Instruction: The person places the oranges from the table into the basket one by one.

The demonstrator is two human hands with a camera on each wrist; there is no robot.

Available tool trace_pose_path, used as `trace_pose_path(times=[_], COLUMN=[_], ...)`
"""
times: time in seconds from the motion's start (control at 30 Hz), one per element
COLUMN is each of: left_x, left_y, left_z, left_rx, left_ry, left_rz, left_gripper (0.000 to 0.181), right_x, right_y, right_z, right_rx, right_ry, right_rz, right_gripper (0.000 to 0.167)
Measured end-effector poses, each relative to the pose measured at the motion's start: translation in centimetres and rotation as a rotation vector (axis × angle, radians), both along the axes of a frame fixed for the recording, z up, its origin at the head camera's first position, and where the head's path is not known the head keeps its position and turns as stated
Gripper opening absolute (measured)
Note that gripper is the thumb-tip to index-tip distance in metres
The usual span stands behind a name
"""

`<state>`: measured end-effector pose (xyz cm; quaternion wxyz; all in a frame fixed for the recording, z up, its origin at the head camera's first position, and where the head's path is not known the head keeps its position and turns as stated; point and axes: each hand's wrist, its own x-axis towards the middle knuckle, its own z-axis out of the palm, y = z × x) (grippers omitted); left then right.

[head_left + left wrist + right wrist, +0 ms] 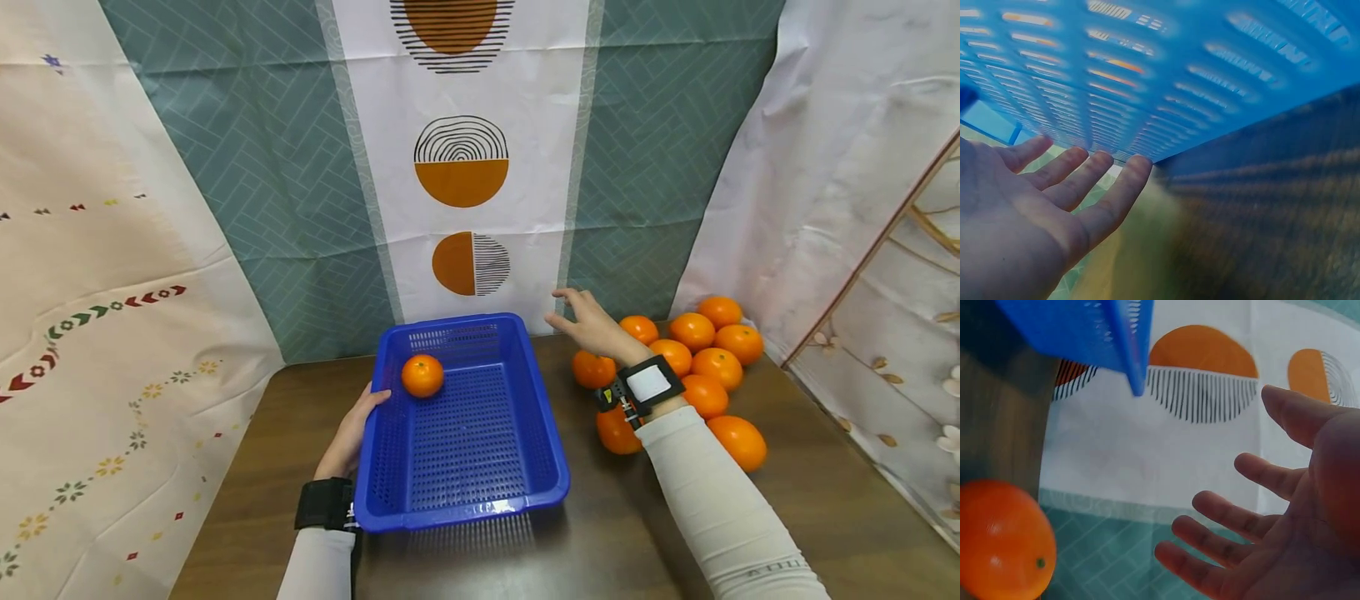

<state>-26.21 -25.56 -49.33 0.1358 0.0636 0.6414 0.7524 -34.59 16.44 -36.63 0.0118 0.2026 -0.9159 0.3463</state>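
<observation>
A blue perforated basket (468, 450) holds one orange (422, 376) near its back left corner. My left hand (351, 435) is at the basket's left side, thumb at the rim; in the left wrist view its fingers (1124, 194) extend beneath or against the slotted blue wall (1122, 94). My right hand (596, 327) is raised to the right of the basket's back corner, holding nothing. Its fingers are spread in the right wrist view (1291, 531), with an orange (1004, 540) lying at the lower left.
Several oranges (717, 368) lie grouped on the right side of the brown table (247, 500), some partly behind my right wrist and forearm. A patterned cloth (465, 100) hangs behind the table, with light cloths on both sides.
</observation>
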Motion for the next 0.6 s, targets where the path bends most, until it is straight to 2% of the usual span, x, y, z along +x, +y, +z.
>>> trace_pose_path(times=[0.3,0.6], left_x=[0.1,0.0], left_y=[-0.1,-0.2], left_z=[0.0,-0.1], left_rx=[0.010,0.022], left_ry=[-0.005,0.012], left_rz=[0.001,-0.015], left_gripper=[0.064,0.063], right_x=[-0.4,-0.8], right_y=[0.9,1.5], right_z=[-0.5,-1.2], right_rx=[0.068,0.188], right_ry=[-0.052,-0.132], right_rz=[-0.008,-0.032], right_gripper=[0.064,0.066])
